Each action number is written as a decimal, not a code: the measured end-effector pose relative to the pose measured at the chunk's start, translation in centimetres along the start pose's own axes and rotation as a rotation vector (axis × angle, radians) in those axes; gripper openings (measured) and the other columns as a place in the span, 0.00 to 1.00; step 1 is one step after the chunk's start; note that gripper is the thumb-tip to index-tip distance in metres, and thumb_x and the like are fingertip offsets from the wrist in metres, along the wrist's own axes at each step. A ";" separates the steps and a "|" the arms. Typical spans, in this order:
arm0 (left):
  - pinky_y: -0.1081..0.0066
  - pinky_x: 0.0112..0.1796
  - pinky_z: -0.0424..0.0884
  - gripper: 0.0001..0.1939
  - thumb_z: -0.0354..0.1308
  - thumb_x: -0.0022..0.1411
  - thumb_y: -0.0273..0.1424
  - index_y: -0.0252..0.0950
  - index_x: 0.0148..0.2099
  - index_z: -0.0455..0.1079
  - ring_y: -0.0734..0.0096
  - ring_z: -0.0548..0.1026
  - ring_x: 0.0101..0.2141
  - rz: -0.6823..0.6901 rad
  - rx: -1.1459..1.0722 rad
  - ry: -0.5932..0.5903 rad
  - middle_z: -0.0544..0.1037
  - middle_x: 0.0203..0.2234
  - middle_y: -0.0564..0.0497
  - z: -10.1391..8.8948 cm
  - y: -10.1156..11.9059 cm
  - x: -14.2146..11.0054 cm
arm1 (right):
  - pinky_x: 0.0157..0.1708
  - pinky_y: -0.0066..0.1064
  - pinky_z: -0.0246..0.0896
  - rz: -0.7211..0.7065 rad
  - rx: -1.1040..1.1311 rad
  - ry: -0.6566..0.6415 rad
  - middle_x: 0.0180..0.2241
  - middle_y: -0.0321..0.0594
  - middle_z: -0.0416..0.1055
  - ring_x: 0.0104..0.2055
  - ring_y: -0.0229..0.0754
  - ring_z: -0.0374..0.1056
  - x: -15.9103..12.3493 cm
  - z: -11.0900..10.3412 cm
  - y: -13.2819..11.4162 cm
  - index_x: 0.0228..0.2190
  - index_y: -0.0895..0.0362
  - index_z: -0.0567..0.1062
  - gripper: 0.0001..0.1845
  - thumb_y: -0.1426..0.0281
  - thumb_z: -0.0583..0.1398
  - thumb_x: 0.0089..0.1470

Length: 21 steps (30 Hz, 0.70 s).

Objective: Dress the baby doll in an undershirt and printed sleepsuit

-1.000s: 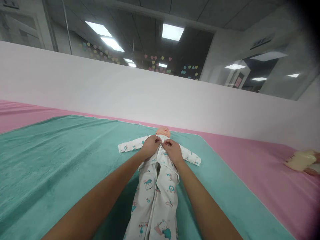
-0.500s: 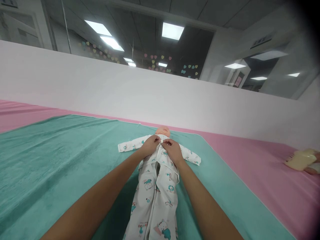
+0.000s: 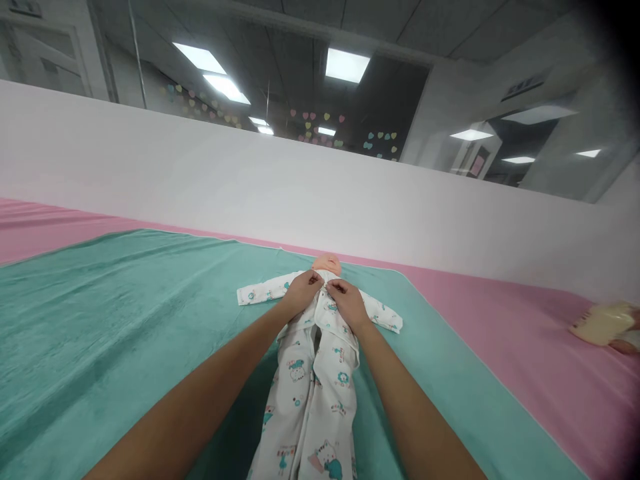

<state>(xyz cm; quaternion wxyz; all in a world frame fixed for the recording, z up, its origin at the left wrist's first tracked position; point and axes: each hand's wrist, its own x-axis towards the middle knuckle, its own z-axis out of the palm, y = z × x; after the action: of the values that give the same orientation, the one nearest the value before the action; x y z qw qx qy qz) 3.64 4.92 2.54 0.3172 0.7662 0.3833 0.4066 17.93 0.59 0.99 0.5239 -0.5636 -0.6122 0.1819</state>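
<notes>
A baby doll [image 3: 327, 264] lies on its back, head toward the wall, dressed in a white printed baby shirt [image 3: 329, 312] and matching trousers [image 3: 320, 400]. Both shirt sleeves stretch out sideways. Near the collar, my left hand [image 3: 304, 291] pinches one front edge of the shirt. Close beside it, my right hand [image 3: 347, 300] pinches the other front edge, with fingertips almost meeting the left ones. The fastening between the fingers is too small to make out. Below my hands the shirt's hem hangs open over the trousers.
A teal blanket [image 3: 150, 300] with soft folds lies under the doll, on a pink sheet [image 3: 500, 313]. The white wall [image 3: 280, 193] rises behind, with a window above it. At the far right lies a cream-coloured object [image 3: 603, 323], partly cut off.
My hands stay at the shirt's collar with only slight finger movement. A small pale spot between the fingertips shows less now. The whole view has shifted very slightly.
</notes>
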 end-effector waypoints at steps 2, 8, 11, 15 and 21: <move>0.71 0.34 0.64 0.11 0.47 0.56 0.36 0.36 0.33 0.67 0.69 0.70 0.32 -0.024 -0.014 0.027 0.74 0.29 0.51 0.1 -0.2 0.1 | 0.30 0.29 0.56 0.001 0.002 0.009 0.26 0.35 0.69 0.29 0.38 0.62 0.1 0.1 0.1 0.28 0.55 0.73 0.15 0.58 0.54 0.46; 0.72 0.36 0.66 0.07 0.51 0.52 0.30 0.36 0.34 0.67 0.70 0.71 0.34 -0.042 -0.067 0.052 0.74 0.31 0.51 0.1 -0.4 0.3 | 0.28 0.29 0.56 0.037 -0.021 0.136 0.26 0.36 0.69 0.28 0.39 0.62 0.3 0.5 0.8 0.26 0.56 0.72 0.14 0.58 0.56 0.44; 0.72 0.37 0.66 0.07 0.51 0.52 0.30 0.35 0.34 0.67 0.71 0.71 0.34 -0.032 -0.084 0.048 0.74 0.31 0.51 0.0 -0.3 0.2 | 0.29 0.29 0.56 0.053 -0.016 0.174 0.26 0.36 0.69 0.29 0.39 0.62 0.3 0.6 1.0 0.26 0.55 0.71 0.12 0.59 0.56 0.44; 0.73 0.34 0.65 0.08 0.51 0.53 0.33 0.36 0.35 0.67 0.71 0.71 0.33 -0.008 -0.114 -0.003 0.73 0.30 0.52 -0.6 0.0 -0.1 | 0.28 0.28 0.54 0.045 -0.019 0.152 0.25 0.35 0.68 0.27 0.38 0.61 -0.1 0.5 0.7 0.26 0.55 0.70 0.14 0.57 0.55 0.46; 0.76 0.21 0.58 0.08 0.55 0.47 0.34 0.36 0.30 0.68 0.76 0.65 0.22 -0.028 -0.126 -0.298 0.69 0.21 0.55 -3.0 0.8 -0.1 | 0.25 0.28 0.48 -0.033 -0.198 -0.109 0.20 0.32 0.62 0.24 0.37 0.57 -0.3 -0.5 -1.7 0.18 0.55 0.64 0.18 0.55 0.53 0.47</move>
<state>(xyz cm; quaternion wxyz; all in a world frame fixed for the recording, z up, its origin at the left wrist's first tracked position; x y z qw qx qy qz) 1.28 4.98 4.50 0.4234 0.7913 0.3164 0.3072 17.44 -0.37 2.43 0.4348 -0.5916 -0.6638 0.1423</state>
